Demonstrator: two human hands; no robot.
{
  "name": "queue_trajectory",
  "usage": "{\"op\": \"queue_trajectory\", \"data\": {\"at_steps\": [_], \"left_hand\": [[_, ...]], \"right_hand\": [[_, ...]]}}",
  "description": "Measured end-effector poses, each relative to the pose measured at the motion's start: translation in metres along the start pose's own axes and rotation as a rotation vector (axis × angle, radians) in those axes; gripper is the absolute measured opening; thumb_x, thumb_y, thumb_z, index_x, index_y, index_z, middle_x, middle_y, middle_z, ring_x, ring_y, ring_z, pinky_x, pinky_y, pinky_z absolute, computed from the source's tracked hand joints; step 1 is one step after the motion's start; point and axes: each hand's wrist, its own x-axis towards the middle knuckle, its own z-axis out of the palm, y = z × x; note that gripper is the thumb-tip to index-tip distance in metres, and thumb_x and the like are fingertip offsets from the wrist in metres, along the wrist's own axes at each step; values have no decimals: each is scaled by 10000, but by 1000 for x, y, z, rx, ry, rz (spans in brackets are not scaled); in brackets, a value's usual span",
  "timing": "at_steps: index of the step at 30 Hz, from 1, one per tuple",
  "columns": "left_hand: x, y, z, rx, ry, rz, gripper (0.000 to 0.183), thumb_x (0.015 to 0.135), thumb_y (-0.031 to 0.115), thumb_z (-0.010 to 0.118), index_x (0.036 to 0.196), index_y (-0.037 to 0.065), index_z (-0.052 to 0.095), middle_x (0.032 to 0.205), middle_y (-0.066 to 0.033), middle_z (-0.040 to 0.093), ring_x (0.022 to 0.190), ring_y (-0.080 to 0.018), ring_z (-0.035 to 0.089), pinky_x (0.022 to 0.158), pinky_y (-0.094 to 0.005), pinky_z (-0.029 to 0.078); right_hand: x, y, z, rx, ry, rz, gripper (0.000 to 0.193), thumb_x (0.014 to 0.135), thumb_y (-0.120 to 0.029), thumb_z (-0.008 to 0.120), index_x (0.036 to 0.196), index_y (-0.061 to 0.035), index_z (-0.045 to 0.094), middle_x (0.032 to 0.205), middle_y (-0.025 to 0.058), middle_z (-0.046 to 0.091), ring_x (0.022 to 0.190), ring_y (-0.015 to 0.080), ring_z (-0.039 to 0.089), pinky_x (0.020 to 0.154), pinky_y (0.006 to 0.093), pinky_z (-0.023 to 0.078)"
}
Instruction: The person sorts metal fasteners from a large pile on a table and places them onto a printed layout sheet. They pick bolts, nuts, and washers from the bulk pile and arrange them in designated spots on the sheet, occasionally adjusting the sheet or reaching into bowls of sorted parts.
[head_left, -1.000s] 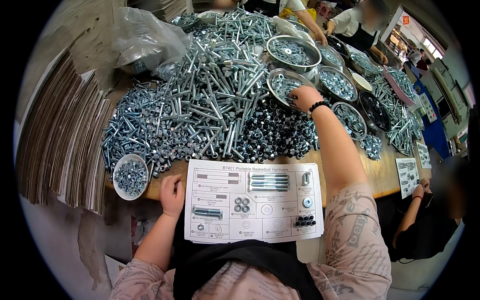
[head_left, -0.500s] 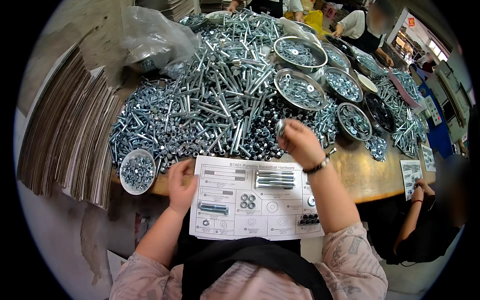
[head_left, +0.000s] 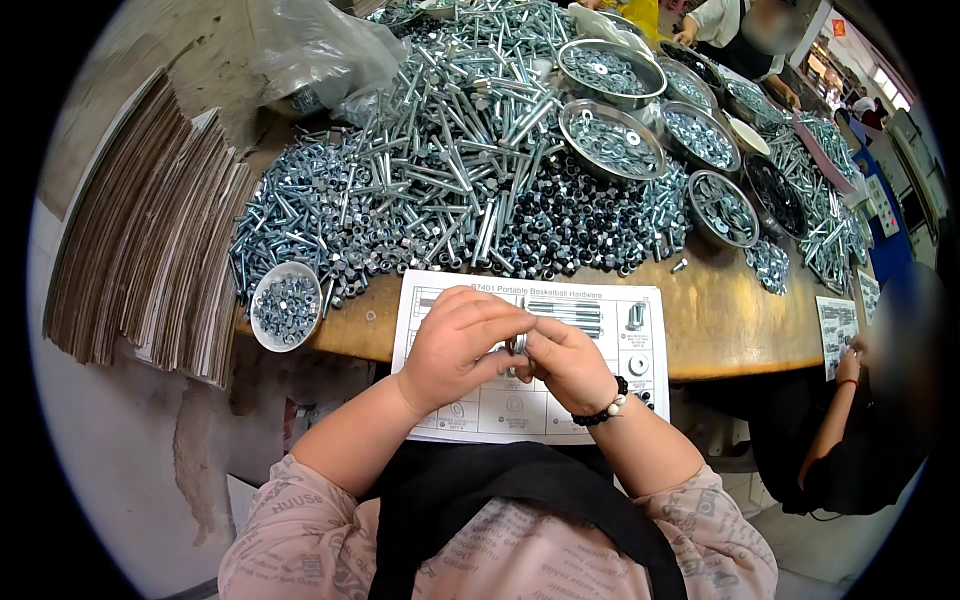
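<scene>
In the head view, both hands met at the centre of the frame, above a printed sheet (head_left: 515, 428). The right hand (head_left: 577, 366) pinched some shiny metal rings (head_left: 517, 343) between thumb and fingers; the left hand (head_left: 462, 345) closed on them from the other side, its fingers reaching across. Fingers covered much of the metal, so how many rings there were could not be told.

Right of the hands, a washer (head_left: 637, 364) lay on the sheet, and long bolts (head_left: 565, 316) rested just beyond the fingertips. A white bowl (head_left: 276, 343) of nuts stood at centre left. Across the upper middle spread a heap of bolts (head_left: 440, 180), with black nuts (head_left: 570, 225) at its near edge and a steel bowl (head_left: 630, 178) of washers to the upper right.

The step in hand looked like fingering the rings, perhaps to part them. The next move seemed to call for one firm pinch while the other hand loosened, without knocking the bolts.
</scene>
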Motion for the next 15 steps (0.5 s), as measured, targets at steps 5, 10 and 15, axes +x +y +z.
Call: {"op": "queue_trajectory", "data": {"at_steps": [5,10,15], "left_hand": [[-2,5,7,98,-15,47,406,566,71,702,964,63,623,942,-44,613,903,-241,560,774,-362,399],[0,10,17,81,-65,70,416,576,60,700,984,62,620,930,-60,618,882,-248,572,749,-359,423],[-4,12,39,-83,-262,-207,362,655,75,689,1005,43,601,900,-93,616,770,-251,592,670,-332,477]], "right_hand": [[-15,1,2,-301,36,-140,198,816,-118,597,960,16,576,783,-9,547,690,49,472,607,201,404],[-25,3,-13,-412,36,-167,248,782,-109,641,990,13,581,787,-22,552,703,35,468,617,196,406],[-52,-13,-50,-388,334,-264,293,863,-131,484,1104,21,549,832,28,595,676,62,490,622,206,418]]}}
